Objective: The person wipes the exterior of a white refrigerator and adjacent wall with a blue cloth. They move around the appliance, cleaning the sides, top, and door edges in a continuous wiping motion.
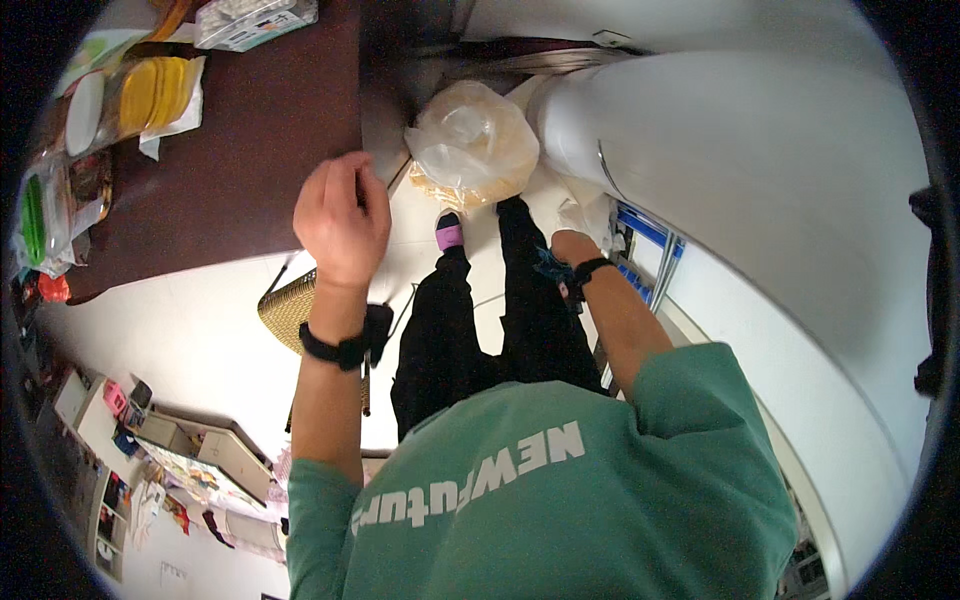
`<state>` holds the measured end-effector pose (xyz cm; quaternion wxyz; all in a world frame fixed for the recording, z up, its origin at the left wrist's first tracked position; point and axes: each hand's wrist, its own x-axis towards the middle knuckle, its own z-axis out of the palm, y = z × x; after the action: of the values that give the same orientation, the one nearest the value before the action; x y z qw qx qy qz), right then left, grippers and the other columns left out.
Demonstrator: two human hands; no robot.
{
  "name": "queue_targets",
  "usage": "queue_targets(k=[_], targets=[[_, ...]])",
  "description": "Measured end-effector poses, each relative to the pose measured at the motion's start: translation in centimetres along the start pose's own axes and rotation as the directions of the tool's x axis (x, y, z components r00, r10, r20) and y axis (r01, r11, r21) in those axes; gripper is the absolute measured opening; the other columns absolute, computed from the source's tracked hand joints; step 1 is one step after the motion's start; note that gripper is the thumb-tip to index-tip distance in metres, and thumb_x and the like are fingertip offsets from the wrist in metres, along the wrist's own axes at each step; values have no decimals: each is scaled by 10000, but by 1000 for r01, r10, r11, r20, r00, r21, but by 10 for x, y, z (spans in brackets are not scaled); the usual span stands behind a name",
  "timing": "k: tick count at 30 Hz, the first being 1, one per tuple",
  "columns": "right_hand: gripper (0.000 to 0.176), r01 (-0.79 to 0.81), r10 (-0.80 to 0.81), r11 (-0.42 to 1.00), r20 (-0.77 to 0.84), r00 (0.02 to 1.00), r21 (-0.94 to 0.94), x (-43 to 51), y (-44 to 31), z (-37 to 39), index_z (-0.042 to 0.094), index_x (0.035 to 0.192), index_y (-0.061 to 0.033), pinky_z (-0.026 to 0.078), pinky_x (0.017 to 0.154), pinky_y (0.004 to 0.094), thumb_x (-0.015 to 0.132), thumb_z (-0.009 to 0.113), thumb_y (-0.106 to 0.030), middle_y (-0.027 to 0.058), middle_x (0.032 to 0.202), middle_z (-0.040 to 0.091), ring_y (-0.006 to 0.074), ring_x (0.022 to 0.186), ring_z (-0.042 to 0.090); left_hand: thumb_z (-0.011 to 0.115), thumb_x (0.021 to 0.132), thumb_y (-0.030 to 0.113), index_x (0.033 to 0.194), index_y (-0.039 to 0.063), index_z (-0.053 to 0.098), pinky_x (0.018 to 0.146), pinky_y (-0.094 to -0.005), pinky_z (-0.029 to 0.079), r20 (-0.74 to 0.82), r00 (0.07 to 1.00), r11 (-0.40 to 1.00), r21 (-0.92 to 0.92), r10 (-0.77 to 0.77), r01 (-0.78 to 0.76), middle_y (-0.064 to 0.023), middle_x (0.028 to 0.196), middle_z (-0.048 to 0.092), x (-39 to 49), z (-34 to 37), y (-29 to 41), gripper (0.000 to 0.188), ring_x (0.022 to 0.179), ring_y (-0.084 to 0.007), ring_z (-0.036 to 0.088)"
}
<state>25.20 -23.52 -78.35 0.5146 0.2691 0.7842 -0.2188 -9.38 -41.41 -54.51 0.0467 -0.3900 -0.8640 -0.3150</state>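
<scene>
My left hand (341,217) is raised beside the edge of the dark brown table (255,157). Its fingers are curled in, and nothing shows between them. A black band with a small dark box circles that wrist. My right hand (576,245) hangs low near my right leg, with a black band at its wrist. The fingers of this hand are mostly hidden, and a whitish, crumpled thing (574,215) shows just beyond them; I cannot tell whether they touch. On the floor before my feet stands a translucent plastic bag (472,142) with yellowish contents.
Yellow-lidded containers (154,94), a clear tub of white pieces (255,22) and plastic packages (52,217) lie along the table's far left. A woven chair (289,315) stands below the table. To the right are a large white appliance-like surface (735,150) and a blue-and-metal frame (652,232).
</scene>
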Motion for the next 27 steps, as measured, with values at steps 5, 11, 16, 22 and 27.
queue_targets(k=[5,11,16,22,27], targets=[[354,120,-116,908,-34,993,402,-90,-2,2,704,1088,-29,513,878,413,826,672,-265,186,1116,697,308,995,674,624,832,76,876,70,666,617,-393,511,-64,998,1000,-7,28,-29,-100,777,644,-1,-3,3,61,673,-298,626],[471,190,35,197,-200,979,962,-172,9,28,595,1219,36,510,897,395,835,703,-215,229,1068,678,291,984,656,612,896,119,951,57,691,618,-337,497,90,984,953,-249,-155,173,-91,808,666,-11,-15,11,115,670,-208,634],[373,270,215,731,-588,780,627,-214,-1,38,638,1071,42,503,860,461,829,658,-242,263,1036,657,413,970,627,595,937,103,1036,38,672,660,-291,489,224,974,857,-496,-29,140,-69,841,662,-78,-27,47,141,701,-136,595],[338,610,-166,463,-613,773,643,-320,-27,53,654,1117,-28,518,812,402,828,601,-196,175,961,694,309,875,661,776,808,181,1457,208,436,988,-394,472,715,671,849,-466,195,250,-132,1338,529,-198,-40,134,733,1244,-263,497],[394,690,-361,326,-589,723,646,-383,-17,106,605,1203,6,491,875,327,825,542,-84,126,1009,678,205,932,617,794,704,102,1106,44,626,999,-360,424,741,552,834,-534,381,140,-119,1203,577,-261,-45,197,439,1161,-293,524]])
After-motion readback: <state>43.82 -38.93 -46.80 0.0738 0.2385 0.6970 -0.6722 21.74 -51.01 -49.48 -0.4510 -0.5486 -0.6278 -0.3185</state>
